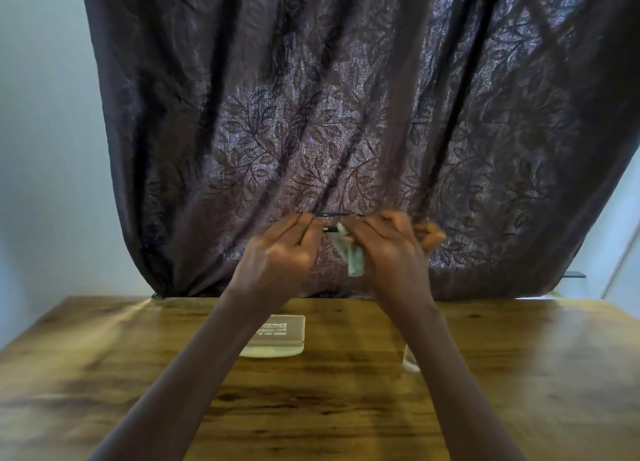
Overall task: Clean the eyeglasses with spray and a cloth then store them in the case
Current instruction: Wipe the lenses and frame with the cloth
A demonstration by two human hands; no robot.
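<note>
Raised left hand (282, 249) grips eyeglasses (337, 215); right hand (388, 249) pinches cloth (353, 258) (blurred).

Near the frame's centre, the thin dark-framed eyeglasses (337, 215) are mostly hidden behind both hands; only a rim sliver and one temple tip show, blurred. The pale green cloth (353, 256) is partly buried in the right hand (388, 252). Lower right of centre, the right forearm covers most of the small clear spray bottle (411, 358). Lower centre, the left forearm overlaps the pale rectangular case (280, 336), its print illegible.
</note>
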